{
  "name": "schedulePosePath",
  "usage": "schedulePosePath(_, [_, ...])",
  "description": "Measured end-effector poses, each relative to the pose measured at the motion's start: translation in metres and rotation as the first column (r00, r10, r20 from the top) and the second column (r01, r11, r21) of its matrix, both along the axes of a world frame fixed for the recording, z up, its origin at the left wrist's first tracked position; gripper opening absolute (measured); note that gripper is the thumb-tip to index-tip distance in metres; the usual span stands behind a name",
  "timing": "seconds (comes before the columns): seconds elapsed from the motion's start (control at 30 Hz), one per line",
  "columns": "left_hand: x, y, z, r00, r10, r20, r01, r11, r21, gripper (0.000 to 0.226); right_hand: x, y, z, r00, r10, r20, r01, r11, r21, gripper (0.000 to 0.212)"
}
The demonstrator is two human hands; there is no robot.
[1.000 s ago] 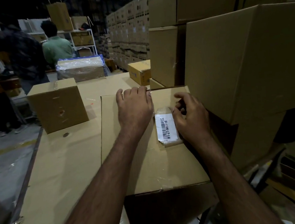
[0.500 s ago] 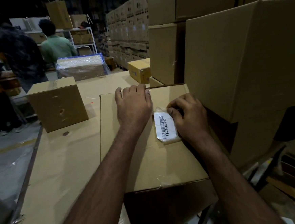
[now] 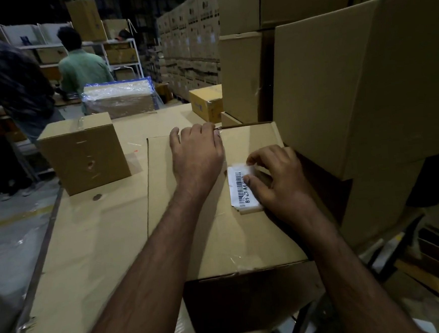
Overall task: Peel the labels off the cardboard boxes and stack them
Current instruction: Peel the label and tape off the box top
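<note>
Warehouse, dimly lit. Tall stacks of brown cardboard cartons [image 3: 359,81] at right; long wall of printed cartons [image 3: 190,37] receding down aisle. White metal shelving [image 3: 122,50] at back holding more boxes. Shrink-wrapped bundle [image 3: 119,98] beyond cardboard-covered work surface [image 3: 87,242]. Grey concrete floor [image 3: 8,235] at left. Two people [image 3: 82,66] standing near shelving.

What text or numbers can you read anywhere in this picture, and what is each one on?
"B1-Z3-A4-..." beside a barcode, on the white label on the cardboard box; the right hand covers the rest.
Printing on the stacked cartons at the back: too small and dark to read.
Nothing else legible.
</note>
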State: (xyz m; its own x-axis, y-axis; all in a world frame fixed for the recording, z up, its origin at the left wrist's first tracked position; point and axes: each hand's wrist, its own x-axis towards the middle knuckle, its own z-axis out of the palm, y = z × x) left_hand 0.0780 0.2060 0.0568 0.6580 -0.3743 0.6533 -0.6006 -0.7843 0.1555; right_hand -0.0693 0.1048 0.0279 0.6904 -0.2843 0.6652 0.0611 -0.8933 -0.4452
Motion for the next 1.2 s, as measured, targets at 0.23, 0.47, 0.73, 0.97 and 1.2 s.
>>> schedulePosePath(0.23, [-0.004, 0.002, 0.000, 1.000, -0.004, 0.018, 0.005, 1.000, -0.021, 0.043, -0.012, 0.008, 0.001, 0.993, 0.108, 0.047, -0.111, 0.992, 0.063, 0.021])
schedulePosePath(0.47, [-0.006, 0.004, 0.002, 1.000, -0.015, 0.018, 0.015, 1.000, -0.021, 0.043, -0.047, 0.014, -0.009, 0.913, 0.361, 0.191, -0.407, 0.836, 0.367, 0.019])
schedulePosePath(0.73, [-0.011, 0.006, 0.003, 1.000, -0.014, 0.012, 0.014, 1.000, -0.023, 0.044, -0.057, 0.008, -0.020, 0.900, 0.371, 0.230, -0.433, 0.825, 0.364, 0.022])
schedulePosePath(0.97, [-0.011, 0.016, 0.008, 0.987, -0.160, -0.015, 0.153, 0.965, -0.211, 0.038, -0.049, 0.005, -0.020, 0.902, 0.253, 0.349, -0.374, 0.862, 0.341, 0.014])
schedulePosePath(1.2, [-0.013, 0.039, 0.010, 0.986, -0.163, -0.045, 0.160, 0.985, -0.070, 0.043, -0.044, -0.012, -0.029, 0.953, 0.092, 0.287, -0.197, 0.911, 0.362, 0.017])
